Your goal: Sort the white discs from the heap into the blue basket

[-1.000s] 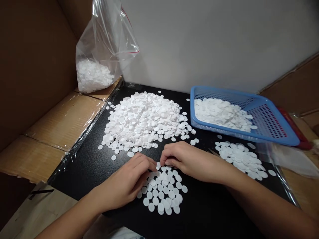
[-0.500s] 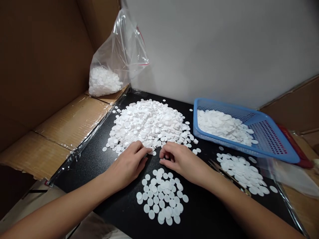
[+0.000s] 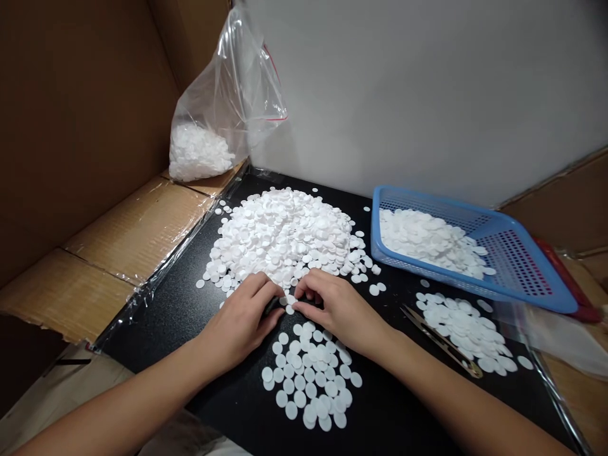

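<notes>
My left hand (image 3: 244, 316) and my right hand (image 3: 339, 307) meet at the near edge of a large heap of small white discs (image 3: 285, 231). A few white discs (image 3: 289, 304) lie between the fingertips of both hands, thumbs and forefingers curled in on them. How firmly each hand grips is hard to see. Just below the hands is a loose group of flat white discs (image 3: 311, 373), spread on the black tabletop (image 3: 175, 329).
A blue basket (image 3: 475, 291) with white discs inside stands at the right. In front of it lie tweezers (image 3: 441, 342) and another disc pile (image 3: 465, 329). A clear plastic bag (image 3: 204, 145) of white pieces sits on cardboard (image 3: 137, 228) at the left.
My right hand has moved left toward my left hand, and the gap between them has narrowed. White discs now show between the fingertips. The camera view has shifted slightly.
</notes>
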`<state>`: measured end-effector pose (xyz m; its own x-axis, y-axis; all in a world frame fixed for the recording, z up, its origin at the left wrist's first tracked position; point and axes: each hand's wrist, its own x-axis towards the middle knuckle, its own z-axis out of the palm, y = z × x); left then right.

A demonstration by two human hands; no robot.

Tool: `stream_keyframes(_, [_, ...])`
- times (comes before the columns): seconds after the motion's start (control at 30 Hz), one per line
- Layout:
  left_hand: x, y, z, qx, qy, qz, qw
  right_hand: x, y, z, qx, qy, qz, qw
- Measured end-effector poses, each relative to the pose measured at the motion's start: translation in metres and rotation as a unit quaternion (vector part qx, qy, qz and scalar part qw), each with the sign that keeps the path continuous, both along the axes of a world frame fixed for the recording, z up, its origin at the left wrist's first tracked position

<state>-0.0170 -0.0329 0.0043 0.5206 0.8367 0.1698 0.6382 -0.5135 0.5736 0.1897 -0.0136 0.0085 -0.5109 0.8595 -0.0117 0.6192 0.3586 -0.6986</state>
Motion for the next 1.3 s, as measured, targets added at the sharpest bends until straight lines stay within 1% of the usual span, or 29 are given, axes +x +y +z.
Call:
stream_keyframes(0.13, [0.000, 0.000, -0.003, -0.016, 0.016, 0.001, 1.000, 0.009, 0.000, 0.009, -0.033, -0.031, 0.018, 0.999])
stream_keyframes(0.27, [-0.003, 0.000, -0.004, -0.027, 0.004, 0.004, 1.000, 0.014, 0.000, 0.011, -0.048, -0.054, 0.021, 0.997])
stream_keyframes(0.4, [-0.007, 0.001, -0.002, -0.031, -0.022, 0.006, 0.999, 0.011, -0.001, 0.009, -0.024, -0.030, 0.003, 0.999])
stream_keyframes(0.53, [-0.009, 0.002, 0.000, -0.025, -0.054, 0.009, 0.998, 0.005, -0.003, 0.005, -0.002, 0.000, 0.026, 1.000])
stream_keyframes(0.63, [-0.010, 0.002, -0.001, -0.030, -0.077, 0.028, 0.996, 0.005, -0.004, 0.003, 0.006, 0.024, 0.043, 0.999])
stream_keyframes(0.7, [-0.011, 0.002, -0.001, -0.035, -0.086, 0.046, 0.995, 0.007, -0.003, 0.004, -0.002, 0.037, 0.049, 0.998])
stream_keyframes(0.8, [-0.011, 0.002, 0.000, -0.031, -0.088, 0.060, 0.994, 0.013, 0.000, 0.007, -0.009, 0.052, 0.047, 0.997])
stream_keyframes(0.87, [-0.011, 0.002, 0.002, -0.021, -0.076, 0.043, 0.996, 0.019, 0.004, 0.009, 0.011, 0.036, 0.044, 0.998])
stream_keyframes(0.93, [-0.011, 0.003, 0.003, -0.011, -0.060, 0.006, 0.998, 0.025, 0.008, 0.012, 0.020, -0.003, 0.059, 0.998])
stream_keyframes(1.0, [-0.011, 0.002, 0.003, -0.004, -0.042, -0.031, 0.999, 0.029, 0.010, 0.014, -0.003, -0.034, 0.084, 0.996])
stream_keyframes(1.07, [-0.010, 0.002, 0.002, 0.003, -0.029, -0.049, 0.998, 0.029, 0.012, 0.015, -0.022, -0.034, 0.084, 0.996])
stream_keyframes(1.13, [-0.010, 0.002, 0.001, 0.004, -0.024, -0.047, 0.999, 0.026, 0.011, 0.013, -0.016, -0.010, 0.059, 0.998])
stream_keyframes(1.2, [-0.010, 0.002, 0.001, 0.004, -0.027, -0.029, 0.999, 0.021, 0.009, 0.010, -0.001, 0.014, 0.044, 0.999])
stream_keyframes(1.3, [-0.011, 0.002, 0.001, 0.006, -0.028, -0.003, 1.000, 0.015, 0.006, 0.004, 0.002, 0.019, 0.057, 0.998])
